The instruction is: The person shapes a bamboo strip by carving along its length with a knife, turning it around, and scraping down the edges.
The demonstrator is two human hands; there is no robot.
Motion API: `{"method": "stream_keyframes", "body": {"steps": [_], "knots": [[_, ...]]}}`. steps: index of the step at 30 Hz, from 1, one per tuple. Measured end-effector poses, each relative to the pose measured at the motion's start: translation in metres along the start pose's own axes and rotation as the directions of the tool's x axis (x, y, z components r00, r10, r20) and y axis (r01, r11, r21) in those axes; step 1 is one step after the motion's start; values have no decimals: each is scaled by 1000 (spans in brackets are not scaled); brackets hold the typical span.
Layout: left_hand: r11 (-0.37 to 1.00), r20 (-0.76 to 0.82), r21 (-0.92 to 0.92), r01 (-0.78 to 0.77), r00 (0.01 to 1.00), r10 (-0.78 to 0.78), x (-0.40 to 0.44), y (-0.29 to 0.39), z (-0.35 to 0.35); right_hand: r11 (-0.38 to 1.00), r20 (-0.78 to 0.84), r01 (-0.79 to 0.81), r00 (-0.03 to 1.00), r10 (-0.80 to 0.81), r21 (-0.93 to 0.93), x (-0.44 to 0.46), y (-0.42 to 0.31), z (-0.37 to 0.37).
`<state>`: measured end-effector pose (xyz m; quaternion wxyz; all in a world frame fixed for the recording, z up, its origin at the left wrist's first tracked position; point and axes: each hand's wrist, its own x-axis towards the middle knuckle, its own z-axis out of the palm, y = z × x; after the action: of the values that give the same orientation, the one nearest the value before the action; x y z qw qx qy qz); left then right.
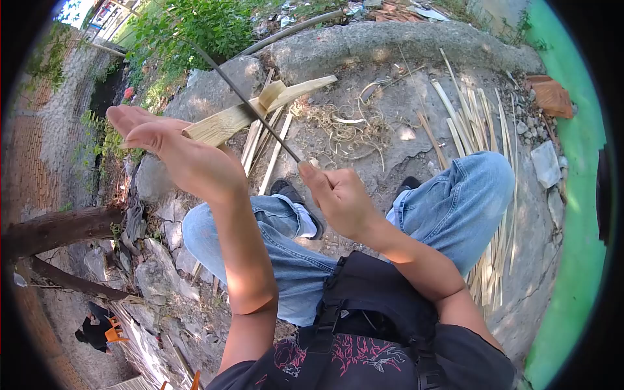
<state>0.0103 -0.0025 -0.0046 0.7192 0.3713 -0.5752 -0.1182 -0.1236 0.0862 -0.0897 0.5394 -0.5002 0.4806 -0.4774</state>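
Observation:
My left hand [195, 156] is raised at the left, its fingers stretched out to the left and the thumb lying along them. It holds a pale split bamboo strip [224, 125], whose far part extends right, away from the hand. My right hand [341, 198], above the gap between my knees, is closed around the handle of a long, thin dark knife [281, 140]; the fist mostly hides the handle. The blade slants up and left across the bamboo strip. Just beyond the blade, a wide sliver [272, 95] stands up from the strip.
Curly shavings [335, 120] litter the ground ahead. Several bamboo strips [478, 120] lie at the right, others near my left foot. A stone ledge [403, 49] runs along the front, a green wall [572, 195] at the right. Another person [96, 328] is at the lower left.

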Motion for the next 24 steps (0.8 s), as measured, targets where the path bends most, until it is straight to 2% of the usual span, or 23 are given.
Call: {"method": "stream_keyframes", "body": {"steps": [2, 4, 5, 6, 7, 9, 10, 13, 14, 17, 18, 21, 22, 24], "knots": [[1000, -12, -2, -16, 1000, 16, 0, -3, 3, 990, 38, 144, 989, -143, -15, -11, -18, 0], [997, -54, -72, 34, 998, -38, -3, 8, 16, 999, 20, -41, 999, 40, 36, -2, 22, -3], [1000, -11, -20, -6, 1000, 6, -3, 5, 13, 993, 9, -109, 994, 109, 56, 8, 39, -9], [998, 31, 31, -52, 998, 51, -3, 3, 7, 996, -9, 21, 1000, -22, -88, 15, 37, -14], [991, 67, 82, -101, 993, 96, -3, 0, 3, 997, -12, -8, 1000, 7, -77, 17, 33, -13], [1000, 0, -4, -10, 1000, 10, -2, 2, 2, 996, -22, -85, 996, 85, -38, 7, 20, -2], [998, -30, -55, 28, 999, -30, 1, 2, 6, 998, -17, -14, 1000, 13, -61, 3, 13, -2], [995, 24, 21, -94, 995, 94, -4, 2, 14, 998, 21, 57, 998, -58, 39, -6, 12, -3], [1000, 10, -14, 5, 1000, -4, -4, 8, 15, 996, -18, -59, 998, 60, 66, 0, 28, -6], [995, -30, -64, 78, 996, -80, 0, 9, 10, 1000, -16, -29, 999, 29, -11, 12, 51, -10], [996, -27, -40, 81, 996, -83, -4, 11, 7, 998, -31, -66, 997, 67, 23, 8, 37, -4], [998, -31, -22, 57, 998, -58, 1, 6, 13, 995, 101, 99, 990, -98, -2, -9, 9, -5], [997, -27, -22, 70, 997, -71, -1, 8, 14, 990, 100, 125, 986, -131, 65, -10, 8, -3], [997, -12, 12, 71, 997, -70, -3, 8, 14, 999, 23, 28, 999, -28, 17, 7, 43, -13]]}}
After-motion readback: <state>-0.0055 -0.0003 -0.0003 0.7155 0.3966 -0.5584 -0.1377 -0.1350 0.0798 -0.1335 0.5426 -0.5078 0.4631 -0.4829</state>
